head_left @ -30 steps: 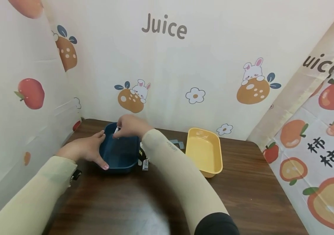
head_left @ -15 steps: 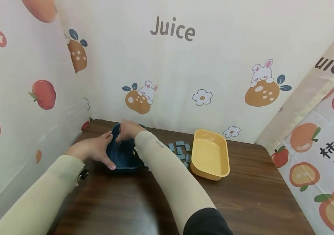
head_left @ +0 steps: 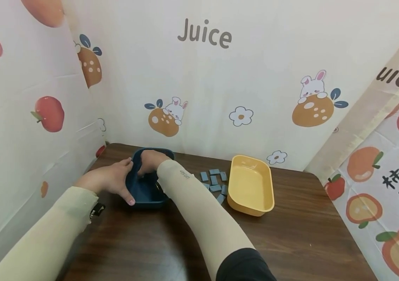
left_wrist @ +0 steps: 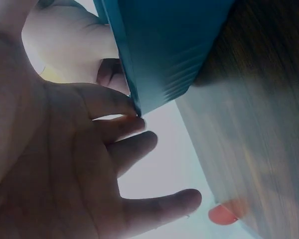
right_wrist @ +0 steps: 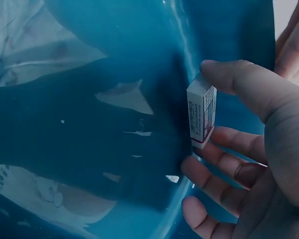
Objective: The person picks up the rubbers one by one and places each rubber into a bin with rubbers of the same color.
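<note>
A dark blue plastic tub (head_left: 148, 203) sits at the far left of the table. Inside it, my right hand (head_left: 152, 160) holds a small white printed box (right_wrist: 195, 117) between the thumb above and the fingers below. The right wrist view shows this box upright at the curve where the tub's floor meets its wall; in the head view the hand hides it. My left hand (head_left: 113, 180) rests along the tub's left side, thumb at the near corner. Its fingers (left_wrist: 124, 124) are spread and fairly straight, some of them right at the rim in the left wrist view.
A yellow tub (head_left: 252, 185) stands to the right of the blue one. Between them lie several flat grey-blue rectangular pieces (head_left: 214, 180), partly behind my right sleeve. A printed cloth (head_left: 203, 78) hangs at the back and both sides.
My right hand has lowered into the blue tub, carrying the white box. The right forearm has shifted, showing more grey-blue pieces. The view has turned slightly; my left hand stays on the tub.
</note>
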The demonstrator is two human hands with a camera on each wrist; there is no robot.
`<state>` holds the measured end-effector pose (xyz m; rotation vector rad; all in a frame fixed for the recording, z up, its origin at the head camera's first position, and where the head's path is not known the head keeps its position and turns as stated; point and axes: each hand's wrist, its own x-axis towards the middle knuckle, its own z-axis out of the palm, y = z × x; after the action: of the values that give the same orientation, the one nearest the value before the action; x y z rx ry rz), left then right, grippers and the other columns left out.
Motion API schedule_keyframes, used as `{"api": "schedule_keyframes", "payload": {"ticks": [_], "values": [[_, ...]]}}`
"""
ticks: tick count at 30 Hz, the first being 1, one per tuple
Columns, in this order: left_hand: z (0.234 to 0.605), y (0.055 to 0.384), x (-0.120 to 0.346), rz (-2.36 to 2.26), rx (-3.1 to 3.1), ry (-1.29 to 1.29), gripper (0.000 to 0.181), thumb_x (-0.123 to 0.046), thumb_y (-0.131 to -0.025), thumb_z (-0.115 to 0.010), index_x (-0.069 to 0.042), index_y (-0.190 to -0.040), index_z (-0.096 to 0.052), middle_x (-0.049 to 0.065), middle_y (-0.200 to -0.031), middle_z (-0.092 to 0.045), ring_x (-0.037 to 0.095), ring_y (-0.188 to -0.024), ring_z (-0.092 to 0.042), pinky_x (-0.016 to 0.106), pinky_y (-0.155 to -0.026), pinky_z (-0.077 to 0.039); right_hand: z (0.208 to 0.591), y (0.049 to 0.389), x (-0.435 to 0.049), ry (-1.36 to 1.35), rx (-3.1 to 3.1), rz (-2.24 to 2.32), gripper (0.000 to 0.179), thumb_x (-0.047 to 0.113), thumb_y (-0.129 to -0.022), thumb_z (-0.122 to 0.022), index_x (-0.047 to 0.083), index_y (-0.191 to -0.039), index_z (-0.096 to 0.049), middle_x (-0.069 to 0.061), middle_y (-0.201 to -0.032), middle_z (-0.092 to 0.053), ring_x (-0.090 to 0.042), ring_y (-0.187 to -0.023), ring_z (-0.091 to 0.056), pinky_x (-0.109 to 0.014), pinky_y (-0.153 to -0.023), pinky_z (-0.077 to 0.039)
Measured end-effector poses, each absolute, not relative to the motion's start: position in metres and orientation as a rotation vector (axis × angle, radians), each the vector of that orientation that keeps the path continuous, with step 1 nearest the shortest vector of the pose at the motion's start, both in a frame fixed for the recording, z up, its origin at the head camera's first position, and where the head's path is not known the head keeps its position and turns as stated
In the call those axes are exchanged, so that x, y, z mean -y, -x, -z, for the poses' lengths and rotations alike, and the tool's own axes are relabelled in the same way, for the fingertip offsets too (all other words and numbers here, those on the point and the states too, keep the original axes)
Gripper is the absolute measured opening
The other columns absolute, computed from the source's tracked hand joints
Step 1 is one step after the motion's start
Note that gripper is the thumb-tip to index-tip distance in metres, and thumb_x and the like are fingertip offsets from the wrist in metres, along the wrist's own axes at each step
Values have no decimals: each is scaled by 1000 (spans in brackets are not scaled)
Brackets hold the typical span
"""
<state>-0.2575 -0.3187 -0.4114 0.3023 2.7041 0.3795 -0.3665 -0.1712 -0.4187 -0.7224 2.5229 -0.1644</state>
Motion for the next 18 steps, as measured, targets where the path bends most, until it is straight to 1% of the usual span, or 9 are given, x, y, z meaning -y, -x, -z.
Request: {"api": "schedule_keyframes", "payload": {"ticks": [4,7,12,15,18], "values": [[413,259,318,-386,-2703,-298,160,-72,-66,-103,15,-173,-24,39,-185,-8,67,-165,-25,85,-123,-39,425,366,173,747,-2530,175,35,43,-99,-89,22,-126,-83,6,-121,-82,-12,-100,-74,-30,-97,-63],[412,259,318,-400,-2695,-295,160,-73,-65,-103,15,-173,-23,38,-186,-7,67,-165,-27,84,-123,-39,435,371,176,772,-2547,174,34,44,-97,-91,24,-124,-84,8,-118,-82,-12,-100,-74,-32,-96,-63],[411,257,318,-414,-2685,-295,159,-70,-67,-104,16,-173,-23,38,-185,-6,67,-163,-30,84,-122,-41,448,376,183,811,-2539,183,23,42,-98,-88,29,-117,-85,10,-110,-81,-12,-100,-73,-35,-98,-63],[412,258,318,-426,-2677,-293,158,-68,-68,-105,16,-173,-22,38,-185,-5,67,-163,-31,83,-122,-41,444,372,183,811,-2517,170,23,41,-100,-87,28,-118,-85,10,-112,-82,-12,-102,-74,-37,-103,-63],[412,258,318,-434,-2668,-290,157,-65,-69,-105,15,-174,-20,38,-186,-3,67,-163,-31,83,-122,-42,439,369,180,786,-2517,134,30,38,-98,-91,27,-124,-84,9,-120,-83,-11,-104,-74,-36,-106,-63]]}}
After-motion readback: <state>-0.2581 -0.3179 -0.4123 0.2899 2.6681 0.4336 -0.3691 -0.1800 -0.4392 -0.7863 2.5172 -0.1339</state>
